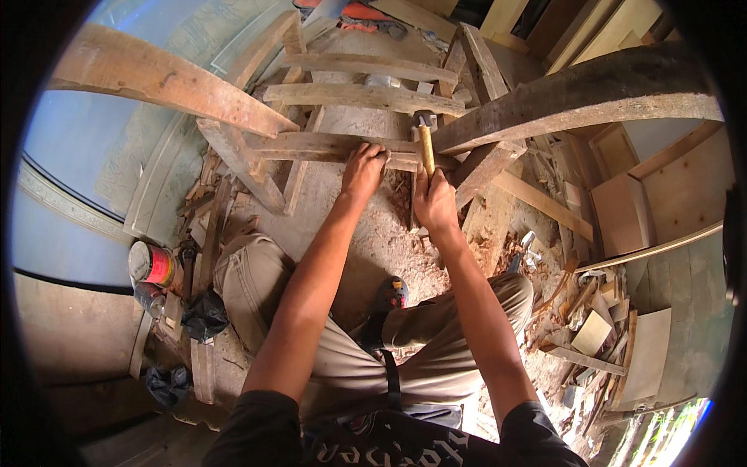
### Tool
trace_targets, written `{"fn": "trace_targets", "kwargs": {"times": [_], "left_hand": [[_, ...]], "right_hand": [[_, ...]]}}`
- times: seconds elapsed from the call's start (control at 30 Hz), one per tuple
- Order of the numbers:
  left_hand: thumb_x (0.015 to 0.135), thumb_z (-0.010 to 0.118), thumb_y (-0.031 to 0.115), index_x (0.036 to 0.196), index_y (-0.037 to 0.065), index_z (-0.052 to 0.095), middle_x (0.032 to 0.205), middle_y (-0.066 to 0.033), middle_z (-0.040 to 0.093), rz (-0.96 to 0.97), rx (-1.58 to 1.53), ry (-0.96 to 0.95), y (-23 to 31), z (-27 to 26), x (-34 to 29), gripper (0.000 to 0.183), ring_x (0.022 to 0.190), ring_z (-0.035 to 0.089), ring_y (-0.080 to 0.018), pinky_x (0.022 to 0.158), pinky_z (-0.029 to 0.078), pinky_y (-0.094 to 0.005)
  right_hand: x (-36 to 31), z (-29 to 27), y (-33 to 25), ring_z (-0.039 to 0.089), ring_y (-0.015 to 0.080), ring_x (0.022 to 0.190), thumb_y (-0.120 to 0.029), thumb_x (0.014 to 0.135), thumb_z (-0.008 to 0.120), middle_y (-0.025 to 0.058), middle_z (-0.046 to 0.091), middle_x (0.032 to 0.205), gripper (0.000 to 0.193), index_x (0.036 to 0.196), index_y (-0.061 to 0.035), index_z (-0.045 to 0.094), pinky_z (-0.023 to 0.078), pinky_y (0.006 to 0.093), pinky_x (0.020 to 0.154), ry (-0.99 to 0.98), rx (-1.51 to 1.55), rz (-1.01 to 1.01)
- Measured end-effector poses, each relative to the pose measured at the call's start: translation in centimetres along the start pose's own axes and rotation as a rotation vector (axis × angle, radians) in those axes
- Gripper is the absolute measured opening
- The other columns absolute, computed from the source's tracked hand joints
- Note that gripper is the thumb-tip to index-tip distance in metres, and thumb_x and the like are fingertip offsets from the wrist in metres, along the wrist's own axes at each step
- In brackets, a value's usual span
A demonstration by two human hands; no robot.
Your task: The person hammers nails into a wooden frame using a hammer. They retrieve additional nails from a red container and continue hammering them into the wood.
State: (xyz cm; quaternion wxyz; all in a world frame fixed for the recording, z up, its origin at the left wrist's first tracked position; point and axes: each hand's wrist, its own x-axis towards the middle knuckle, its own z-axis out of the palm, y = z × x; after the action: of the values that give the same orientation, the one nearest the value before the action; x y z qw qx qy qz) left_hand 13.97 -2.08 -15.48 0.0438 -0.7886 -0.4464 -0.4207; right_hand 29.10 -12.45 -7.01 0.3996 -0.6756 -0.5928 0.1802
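Observation:
In front of me stands a wooden frame with a near crosspiece (311, 146) running between two thick curved beams. My left hand (363, 170) is closed over this crosspiece near its middle, thumb side toward the right. My right hand (434, 194) grips the light wooden handle of a hammer (426, 148). The hammer's dark head is up by the crosspiece's right end, close to the right curved beam (576, 97). Whether it touches the wood I cannot tell. The left curved beam (163, 74) meets the frame on the other side.
Further slats (366, 95) cross the frame beyond. To my left stand a can with a red label (159, 265) and black plastic bags (205, 315). Wood offcuts (595, 331) and shavings litter the floor at right, near plywood panels (685, 187). Boards lean at the far right.

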Motion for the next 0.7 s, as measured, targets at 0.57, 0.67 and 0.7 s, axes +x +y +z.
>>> {"fn": "trace_targets", "kwargs": {"times": [0.57,0.67,0.7], "left_hand": [[0.077,0.066,-0.005,0.105,0.005,0.074,0.111,-0.0052,0.068,0.017,-0.014,-0.162,-0.1,-0.8,0.7,0.031,0.11,0.059,-0.0247,0.098,0.05,-0.0373],[0.076,0.067,-0.005,0.104,0.005,0.074,0.109,-0.0055,0.068,0.021,-0.035,-0.169,0.3,-0.9,0.9,0.031,0.107,0.06,-0.0244,0.096,0.051,-0.0365],[0.076,0.067,-0.005,0.103,0.004,0.074,0.108,-0.0058,0.068,0.019,-0.041,-0.161,0.3,-0.9,0.9,0.03,0.106,0.06,-0.0244,0.095,0.051,-0.0362]], "right_hand": [[-3.4,-0.5,1.3,0.064,0.0522,0.073,-0.031,0.1,0.054,0.0357,0.061,0.069,0.041,0.087,0.0078,0.058,0.051,0.0542,0.061,0.011,-0.02,0.128],[-3.6,0.0,1.9,0.064,0.0525,0.073,-0.029,0.101,0.054,0.0359,0.061,0.07,0.04,0.087,0.0081,0.058,0.051,0.0545,0.061,-0.005,-0.049,0.08],[-3.4,0.1,1.9,0.064,0.0527,0.073,-0.029,0.101,0.054,0.036,0.061,0.07,0.04,0.087,0.0082,0.058,0.051,0.0547,0.062,-0.011,-0.065,0.046]]}}
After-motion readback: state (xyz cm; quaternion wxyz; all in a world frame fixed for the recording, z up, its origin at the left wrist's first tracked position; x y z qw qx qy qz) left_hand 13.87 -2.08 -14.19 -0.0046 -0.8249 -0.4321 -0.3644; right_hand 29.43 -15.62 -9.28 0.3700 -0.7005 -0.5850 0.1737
